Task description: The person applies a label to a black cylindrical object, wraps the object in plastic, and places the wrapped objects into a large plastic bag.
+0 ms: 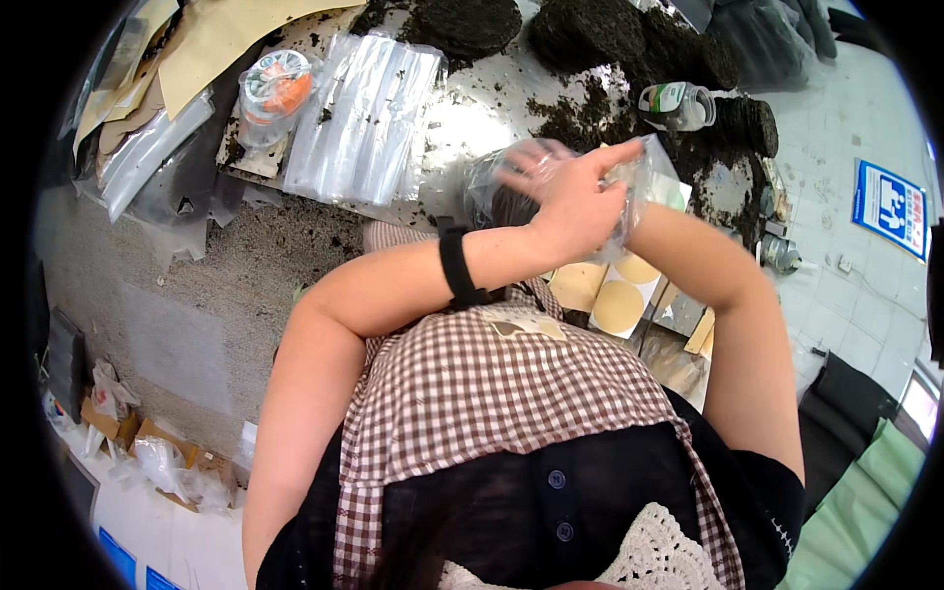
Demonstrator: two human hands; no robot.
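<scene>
My left hand point(582, 202), with a black band on its wrist, is closed on the edge of a clear plastic bag point(644, 182) over the near part of the table. My right forearm crosses behind it from the right. Inside the bag, my right hand point(536, 167) shows its fingers stretched out and spread, slightly blurred. Beneath those fingers, something dark brown point(511, 208) shows through the plastic; its full shape is hidden. Close to the bag's lower side lie round tan stickers point(619, 307) on a white sheet.
Flat clear bags point(364, 118) lie in a pile at left beside a clear tub with orange point(277, 93). Stacks of dark crumbly discs point(587, 31) stand along the far side, with loose dark crumbs around. A clear jar point(678, 106) lies tipped near the right edge.
</scene>
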